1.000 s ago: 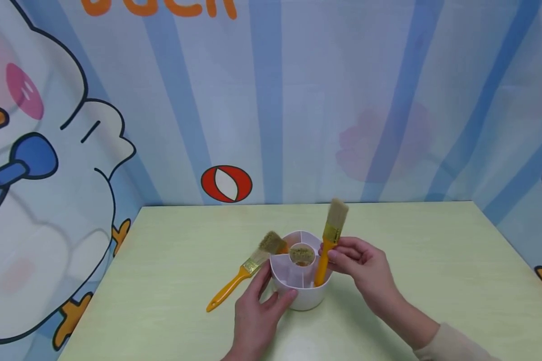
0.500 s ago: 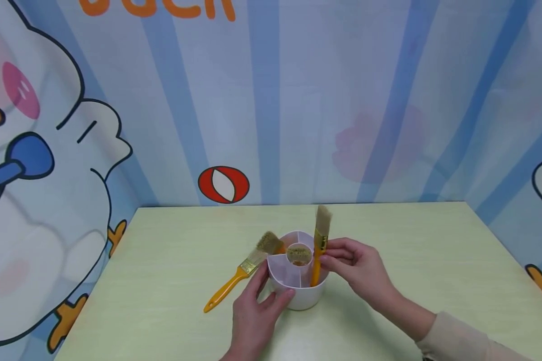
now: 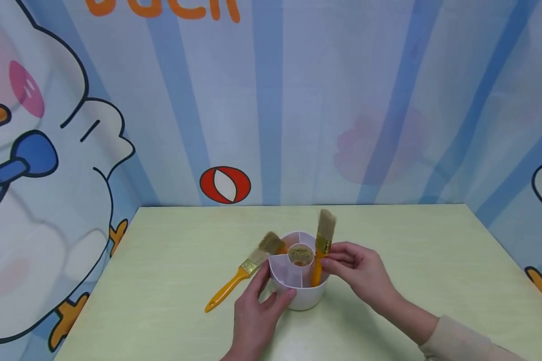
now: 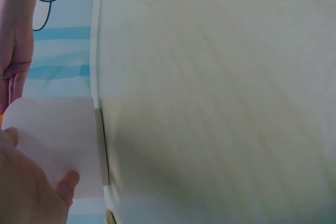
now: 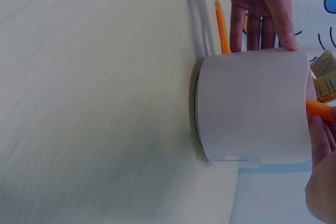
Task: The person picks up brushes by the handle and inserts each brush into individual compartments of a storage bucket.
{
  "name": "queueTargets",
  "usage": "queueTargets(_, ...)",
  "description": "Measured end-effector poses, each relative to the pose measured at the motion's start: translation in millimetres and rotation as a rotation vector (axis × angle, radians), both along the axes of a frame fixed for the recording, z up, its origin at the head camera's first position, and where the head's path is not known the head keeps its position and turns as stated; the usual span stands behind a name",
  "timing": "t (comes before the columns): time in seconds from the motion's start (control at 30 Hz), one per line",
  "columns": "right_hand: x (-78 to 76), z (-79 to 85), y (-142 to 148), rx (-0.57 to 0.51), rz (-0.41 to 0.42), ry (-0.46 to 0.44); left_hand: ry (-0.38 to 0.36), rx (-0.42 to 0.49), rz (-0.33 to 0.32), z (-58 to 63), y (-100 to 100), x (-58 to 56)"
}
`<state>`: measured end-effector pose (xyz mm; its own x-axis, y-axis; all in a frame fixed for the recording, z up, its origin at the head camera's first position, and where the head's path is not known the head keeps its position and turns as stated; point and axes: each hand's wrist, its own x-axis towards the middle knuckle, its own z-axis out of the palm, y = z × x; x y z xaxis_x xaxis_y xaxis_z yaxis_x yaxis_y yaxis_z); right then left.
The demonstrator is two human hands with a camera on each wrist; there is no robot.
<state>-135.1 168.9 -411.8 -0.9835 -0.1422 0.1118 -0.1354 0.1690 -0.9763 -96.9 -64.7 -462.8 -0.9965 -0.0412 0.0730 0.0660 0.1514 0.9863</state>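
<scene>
A white round divided holder (image 3: 304, 299) stands on the table, its compartments set around a middle cup. My left hand (image 3: 257, 311) grips it at the left and front, thumb on the outer wall. With its fingertips, my right hand (image 3: 363, 271) pinches the orange handle of a paintbrush (image 3: 325, 235), bristles up. That handle reaches down into the front right compartment. A second paintbrush (image 3: 300, 254) stands in the middle cup, with mostly its bristles showing. From the back left compartment another paintbrush (image 3: 271, 242) leans out to the left, and its handle is largely hidden.
To the left of the holder a paintbrush (image 3: 229, 288) lies on the pale table (image 3: 162, 260), handle toward the front left. A printed cloth backdrop (image 3: 298, 125) rises behind the table's back edge.
The right hand has shifted the paintbrush slightly left and down, and it stands more upright in the holder. The left hand stays on the holder.
</scene>
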Motion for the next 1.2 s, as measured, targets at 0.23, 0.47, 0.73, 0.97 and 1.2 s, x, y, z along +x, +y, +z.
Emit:
queueTargets(0.23, -1.9, 1.8, 7, 0.037, 0.079, 0.004, 0.009, -0.024, 0.009, 1.0, -1, -1.7)
queueTargets(0.47, -1.8, 6.2, 15, 0.083, 0.104, 0.013, 0.011, -0.026, 0.011, -0.3, -1, -2.3)
queueTargets(0.73, 1.8, 10.1, 36, 0.127, 0.021, 0.009, 0.018, -0.03, 0.012, -2.1, -1, -2.5)
queueTargets(0.97, 6.8, 7.3, 60, 0.103, 0.029, -0.018, 0.004, -0.028, 0.004, -2.3, -1, -0.9)
queueTargets(1.2, 6.7, -4.3, 71, 0.145, 0.028, -0.068, 0.0, 0.002, -0.003, -2.0, -1, 2.0)
